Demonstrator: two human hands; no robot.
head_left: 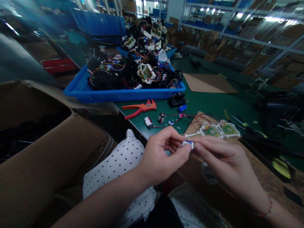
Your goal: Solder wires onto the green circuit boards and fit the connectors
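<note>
Between my two hands is a small white and blue piece (pixel 188 144), too small to name surely. My left hand (pixel 166 155) pinches it between thumb and forefinger. From the other side, the thumb and fingertips of my right hand (pixel 223 158) close on it too. Just beyond the hands lie two small cylindrical batteries, one lying on its side (pixel 148 122) and one upright (pixel 161 117), with red wires. Near them are a small white and blue scrap (pixel 170 122) and a blue battery pack (pixel 182 109). Green circuit boards in white frames (pixel 212 131) rest on a brown board.
Orange-handled wire strippers (pixel 140 108) lie before a blue tray (pixel 123 96) heaped with wired black parts. Behind it stands another full tray (pixel 174 52). An open cardboard box (pixel 78 136) is at left. Cutters (pixel 242 122) and a flat cardboard sheet (pixel 209 83) lie to the right.
</note>
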